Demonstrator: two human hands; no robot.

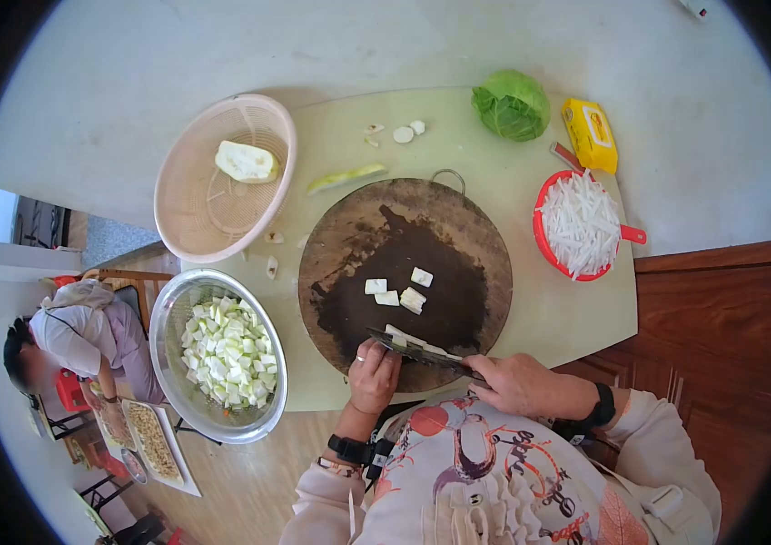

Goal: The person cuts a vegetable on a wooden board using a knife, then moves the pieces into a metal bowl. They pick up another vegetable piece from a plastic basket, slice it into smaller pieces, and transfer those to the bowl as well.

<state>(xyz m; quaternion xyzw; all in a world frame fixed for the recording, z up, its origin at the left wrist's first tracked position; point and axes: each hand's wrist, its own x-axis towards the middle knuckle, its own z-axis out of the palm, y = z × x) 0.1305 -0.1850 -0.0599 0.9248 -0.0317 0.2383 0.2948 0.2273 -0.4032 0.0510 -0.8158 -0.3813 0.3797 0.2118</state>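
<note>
My right hand (514, 385) grips the handle of a dark kitchen knife (426, 354) at the near edge of a round wooden chopping board (340, 263). My left hand (373, 376) has its fingers curled against the blade's left end; what they press on is hidden. Just beyond the blade lie pale vegetable strips (415, 340). Farther up the board are several cut white vegetable pieces (386, 297). To the left, a metal colander (160, 350) holds many pale green-white chunks (227, 354).
A pink plastic basket (168, 195) holds a large peeled vegetable piece (247, 162). Toward the right are a cabbage (512, 104), a yellow wipes pack (590, 136) and a red strainer (544, 241) of white shreds (579, 222). Another person (81, 341) bends over trays at far left.
</note>
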